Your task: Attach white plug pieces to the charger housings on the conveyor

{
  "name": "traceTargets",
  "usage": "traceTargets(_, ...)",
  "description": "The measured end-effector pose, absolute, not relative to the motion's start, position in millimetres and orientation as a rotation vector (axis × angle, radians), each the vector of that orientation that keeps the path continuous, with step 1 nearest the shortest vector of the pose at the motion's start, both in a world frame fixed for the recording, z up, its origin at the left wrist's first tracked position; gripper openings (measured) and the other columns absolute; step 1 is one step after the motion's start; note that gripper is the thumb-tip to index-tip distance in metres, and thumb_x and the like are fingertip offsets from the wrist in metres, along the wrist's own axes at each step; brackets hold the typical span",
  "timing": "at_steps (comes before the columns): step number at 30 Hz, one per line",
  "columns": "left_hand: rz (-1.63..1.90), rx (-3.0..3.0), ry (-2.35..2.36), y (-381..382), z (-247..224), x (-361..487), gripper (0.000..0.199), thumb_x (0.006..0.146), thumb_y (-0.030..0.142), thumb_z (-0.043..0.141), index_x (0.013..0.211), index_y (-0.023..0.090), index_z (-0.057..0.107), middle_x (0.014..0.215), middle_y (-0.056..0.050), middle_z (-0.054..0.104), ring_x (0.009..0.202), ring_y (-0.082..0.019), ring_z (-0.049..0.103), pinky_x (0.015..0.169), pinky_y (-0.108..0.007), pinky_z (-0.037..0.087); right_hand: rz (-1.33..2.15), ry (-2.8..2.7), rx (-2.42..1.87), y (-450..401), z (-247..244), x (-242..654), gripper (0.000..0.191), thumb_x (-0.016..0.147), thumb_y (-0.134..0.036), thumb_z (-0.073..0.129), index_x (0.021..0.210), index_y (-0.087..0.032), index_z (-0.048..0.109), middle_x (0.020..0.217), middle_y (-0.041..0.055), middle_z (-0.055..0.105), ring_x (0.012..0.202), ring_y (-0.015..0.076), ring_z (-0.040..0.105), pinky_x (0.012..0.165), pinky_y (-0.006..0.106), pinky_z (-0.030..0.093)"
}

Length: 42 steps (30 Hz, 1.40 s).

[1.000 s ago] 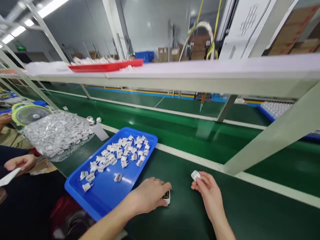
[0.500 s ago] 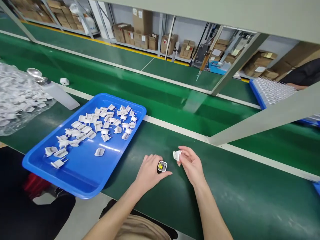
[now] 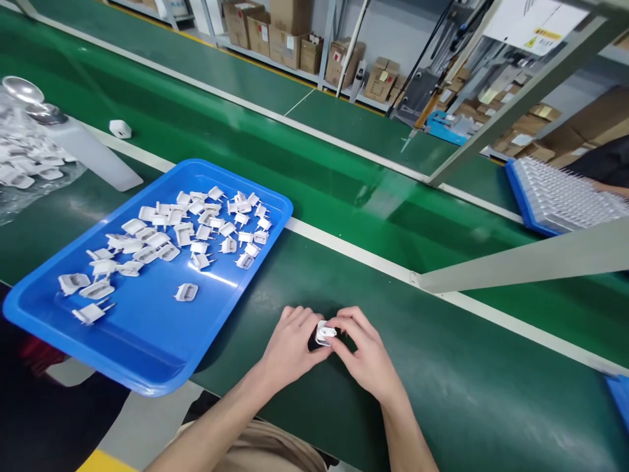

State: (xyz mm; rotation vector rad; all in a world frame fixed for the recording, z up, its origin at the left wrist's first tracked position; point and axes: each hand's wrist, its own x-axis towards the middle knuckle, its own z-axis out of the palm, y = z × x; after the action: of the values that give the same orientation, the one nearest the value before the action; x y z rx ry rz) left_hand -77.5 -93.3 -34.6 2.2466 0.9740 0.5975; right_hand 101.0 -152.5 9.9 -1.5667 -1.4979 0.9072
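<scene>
My left hand (image 3: pixel 291 347) is closed around a small white charger housing, mostly hidden now by the fingers and the part over it. Between thumb and fingers, my right hand (image 3: pixel 367 354) pinches a white plug cover (image 3: pixel 326 333) and holds it against the housing's open end. Whether the two parts are seated together I cannot tell. To the left, a blue tray (image 3: pixel 162 377) holds several loose white plug covers with metal pins, one of them (image 3: pixel 187 292) lying apart from the rest.
A white bottle with a metal top (image 3: pixel 95 154) lies beside a plastic bag of white parts (image 3: pixel 29 157). One white piece (image 3: pixel 120 129) rests near the green belt (image 3: pixel 246 147). A slanted frame post (image 3: pixel 515 262) stands at right, and a co-worker's arm is behind another filled tray (image 3: pixel 535 219).
My right hand has brought the plug cover left and down onto the housing in my left hand, covering the circuit board seen inside before. The camera view has shifted a little.
</scene>
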Motion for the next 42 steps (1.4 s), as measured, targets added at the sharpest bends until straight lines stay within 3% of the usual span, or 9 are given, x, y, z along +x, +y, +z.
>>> traceTargets(5,0.619,2.192,0.925,-92.4,-27.9,-81.0,0.034,0.086,0.018,0.062,0.119,0.025,0.06,0.111,-0.005,0.069,0.101,-0.024,0.064,0.087,-0.039,0.046,0.773,-1.522,-1.596,-152.6,5.3,106.2,0.013,0.1,-0.034,0.064,0.101,-0.026,0.074,0.102,0.0062,0.065,0.087,0.0197,0.067,0.085,0.033,0.059)
traceTargets(9,0.589,2.066,0.912,-90.7,-26.7,-82.4,0.064,0.082,0.021,0.075,0.139,0.025,0.046,0.12,-0.005,0.07,0.106,-0.026,0.064,0.094,-0.042,0.048,0.798,-1.474,-1.572,-148.9,2.3,113.3,0.012,0.1,-0.035,0.067,0.1,-0.025,0.074,0.104,0.0065,0.067,0.089,0.0196,0.068,0.082,0.032,0.059)
traceTargets(12,0.568,2.027,0.94,-90.1,-29.8,-81.7,0.057,0.083,0.026,0.079,0.132,0.025,0.05,0.114,-0.004,0.072,0.1,-0.026,0.066,0.091,-0.042,0.048,0.819,-1.499,-1.55,-147.4,0.9,113.8,0.01,0.1,-0.033,0.068,0.1,-0.026,0.074,0.105,0.0063,0.068,0.096,0.0211,0.068,0.089,0.035,0.058)
traceTargets(15,0.575,2.01,0.917,-89.7,-31.1,-83.2,0.046,0.088,0.02,0.07,0.13,0.027,0.053,0.118,-0.003,0.073,0.099,-0.023,0.066,0.091,-0.04,0.048,0.808,-1.609,-1.551,-148.9,0.9,112.5,0.01,0.101,-0.031,0.066,0.102,-0.028,0.076,0.109,0.007,0.068,0.102,0.023,0.067,0.093,0.038,0.057)
traceTargets(21,0.564,2.014,0.838,-86.5,-25.8,-88.6,0.048,0.08,0.009,0.059,0.124,0.027,0.058,0.118,-0.002,0.074,0.092,-0.021,0.066,0.089,-0.039,0.048,0.675,-1.779,-1.522,-152.5,2.7,106.6,0.014,0.104,-0.024,0.062,0.107,-0.028,0.075,0.109,0.0073,0.069,0.103,0.0233,0.064,0.088,0.038,0.059)
traceTargets(34,0.539,2.019,0.783,-84.4,-23.9,-86.7,0.051,0.084,0.008,0.059,0.132,0.024,0.053,0.116,-0.001,0.077,0.087,-0.019,0.067,0.089,-0.04,0.039,0.662,-1.851,-1.542,-153.0,5.4,101.2,0.015,0.104,-0.017,0.059,0.11,-0.027,0.07,0.111,0.0063,0.066,0.105,0.0222,0.061,0.09,0.038,0.056)
traceTargets(42,0.515,1.982,0.737,-81.8,-24.5,-87.4,0.055,0.085,0.007,0.058,0.137,0.023,0.049,0.125,-0.002,0.075,0.096,-0.02,0.072,0.09,-0.04,0.035,0.674,-1.777,-1.502,-150.8,-1.1,105.2,0.013,0.103,-0.019,0.063,0.106,-0.027,0.072,0.106,0.0053,0.067,0.099,0.0209,0.065,0.085,0.034,0.058)
